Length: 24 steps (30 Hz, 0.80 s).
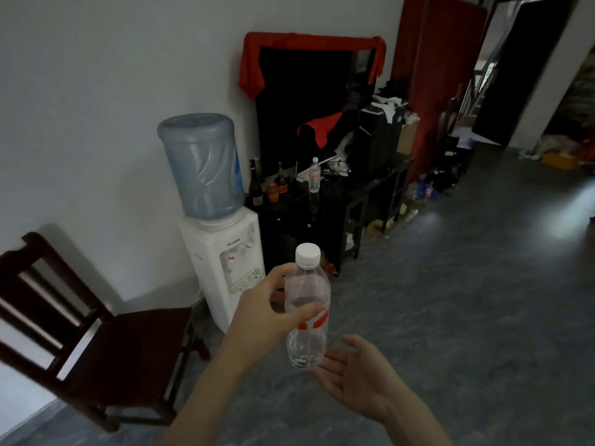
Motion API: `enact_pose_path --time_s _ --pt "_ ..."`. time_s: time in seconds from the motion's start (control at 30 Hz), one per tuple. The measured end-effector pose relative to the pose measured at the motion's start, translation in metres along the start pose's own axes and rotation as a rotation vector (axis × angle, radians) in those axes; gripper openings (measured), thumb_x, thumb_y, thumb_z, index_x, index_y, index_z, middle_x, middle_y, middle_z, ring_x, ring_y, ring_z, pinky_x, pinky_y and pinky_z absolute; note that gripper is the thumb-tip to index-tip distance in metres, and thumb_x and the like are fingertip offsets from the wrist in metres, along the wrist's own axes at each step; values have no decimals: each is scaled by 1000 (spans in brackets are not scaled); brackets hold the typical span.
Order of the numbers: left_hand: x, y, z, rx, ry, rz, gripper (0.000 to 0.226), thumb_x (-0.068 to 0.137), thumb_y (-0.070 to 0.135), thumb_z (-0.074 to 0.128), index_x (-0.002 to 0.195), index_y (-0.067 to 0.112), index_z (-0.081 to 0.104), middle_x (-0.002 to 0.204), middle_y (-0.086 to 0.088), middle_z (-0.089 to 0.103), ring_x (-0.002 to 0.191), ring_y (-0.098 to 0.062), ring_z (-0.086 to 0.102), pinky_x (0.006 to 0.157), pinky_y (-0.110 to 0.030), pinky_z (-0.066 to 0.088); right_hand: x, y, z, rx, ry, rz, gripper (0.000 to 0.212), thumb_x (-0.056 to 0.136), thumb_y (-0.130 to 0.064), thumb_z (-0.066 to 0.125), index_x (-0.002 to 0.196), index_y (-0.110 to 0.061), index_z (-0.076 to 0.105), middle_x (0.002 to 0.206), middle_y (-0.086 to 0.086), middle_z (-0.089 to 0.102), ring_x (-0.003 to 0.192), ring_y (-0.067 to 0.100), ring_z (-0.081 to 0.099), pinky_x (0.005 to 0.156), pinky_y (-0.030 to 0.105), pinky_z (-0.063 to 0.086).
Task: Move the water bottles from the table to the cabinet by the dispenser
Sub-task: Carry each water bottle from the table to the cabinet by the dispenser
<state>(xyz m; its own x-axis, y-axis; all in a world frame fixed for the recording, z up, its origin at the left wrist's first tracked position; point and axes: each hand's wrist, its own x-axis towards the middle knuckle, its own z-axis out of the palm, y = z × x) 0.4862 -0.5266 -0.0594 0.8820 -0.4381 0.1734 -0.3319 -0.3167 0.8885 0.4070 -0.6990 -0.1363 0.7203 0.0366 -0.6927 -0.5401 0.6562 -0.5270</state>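
From the head camera, the left hand point(267, 304) grips a clear water bottle point(308, 312) around its middle, thumb across the red label, holding it upright in the air. The right hand point(355, 378) lies open, palm up, just under and beside the bottle's base; whether it touches the base is unclear.

One bottle with a white cap point(314, 178) already stands on the dark cabinet point(360, 188), right of the water dispenser point(225, 259), so I judge the task partly done: this carried bottle is in transit, well apart from the cabinet. The table is out of view, so how many remain cannot be told.

The carried bottle is capped and looks nearly empty, perhaps a little water at the bottom. The big jug point(203, 165) on the dispenser looks mostly empty too. Dark glass bottles point(256, 185) stand on the cabinet's left end; their contents cannot be seen.
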Motion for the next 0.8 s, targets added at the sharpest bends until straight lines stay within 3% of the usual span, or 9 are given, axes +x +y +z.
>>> enact_pose_path --time_s 0.2,0.3,0.47,0.7,0.8 --pt "98 -9 28 13 7 -27 56 74 41 87 118 54 54 106 21 72 98 7 68 80 -16 56 60 -83 -10 -15 0 -3 43 78 -33 53 92 3 71 90 19 70 77 26 61 70 33 48" --pt "133 -18 38 13 12 -60 56 75 42 86 118 53 53 107 22 72 100 9 66 79 -14 56 88 -112 -16 -36 4 50 46 92 -35 44 92 3 70 87 18 70 77 26 61 69 33 48" --pt "195 -34 42 16 40 -97 55 76 39 86 119 49 54 105 25 71 99 12 64 77 -11 53 138 -164 -10 -56 25 91 47 96 -36 41 100 2 68 95 17 70 83 25 62 71 32 49" --pt "298 -69 29 13 68 -127 56 75 39 87 120 49 55 108 21 72 99 7 67 76 -14 56 222 -236 20 -107 15 124 44 94 -36 43 98 -1 69 86 13 71 80 23 62 66 31 47" --pt "351 -89 20 14 72 -126 59 74 44 87 124 48 55 110 20 73 100 6 67 83 -22 59 262 -275 38 -121 32 123 42 90 -33 47 97 1 70 85 15 72 79 24 62 67 32 46"
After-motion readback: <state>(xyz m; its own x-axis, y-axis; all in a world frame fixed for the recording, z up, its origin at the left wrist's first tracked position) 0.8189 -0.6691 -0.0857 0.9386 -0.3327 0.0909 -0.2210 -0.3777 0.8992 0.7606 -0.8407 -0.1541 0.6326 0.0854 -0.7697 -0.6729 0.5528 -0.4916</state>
